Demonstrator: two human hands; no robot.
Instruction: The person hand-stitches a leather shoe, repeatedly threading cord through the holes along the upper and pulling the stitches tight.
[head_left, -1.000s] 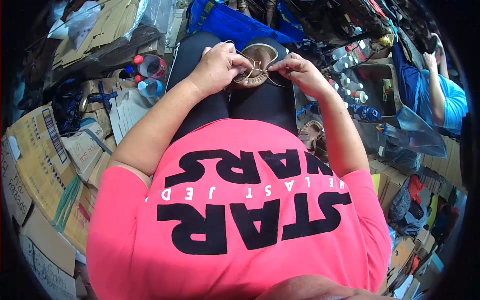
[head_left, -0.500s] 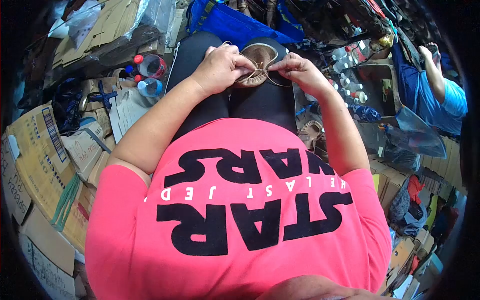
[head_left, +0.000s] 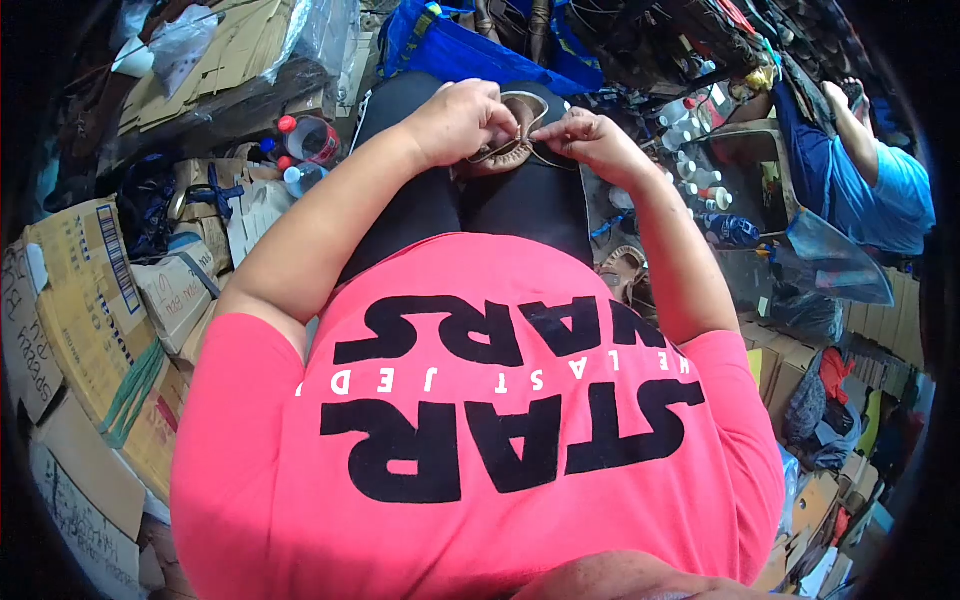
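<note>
A brown leather shoe point(head_left: 507, 160) with a gathered toe seam rests on my dark-trousered lap, its opening turned away from me. My left hand point(head_left: 466, 122) is at the shoe's left side, thumb and fingers closed together over the gathered edge; a thin cord shows near the fingertips. On the other side, my right hand point(head_left: 592, 142) has its fingers pinched at the shoe's right edge, where the cord runs. Exactly how much of the cord each hand grips is too small to tell. Another brown shoe point(head_left: 625, 265) lies by my right hip.
Beyond my knees is a blue bag point(head_left: 425, 45) with brown leather pieces. Plastic bottles point(head_left: 310, 138) stand at left, above cardboard boxes point(head_left: 85, 290). More clear bottles point(head_left: 690, 165) lie at right, near another person point(head_left: 865, 185) in a blue shirt.
My left hand has moved right and slightly up, its fingers now further over the shoe's opening. The right hand stays at the right edge with little shift. The view has tilted a little.
</note>
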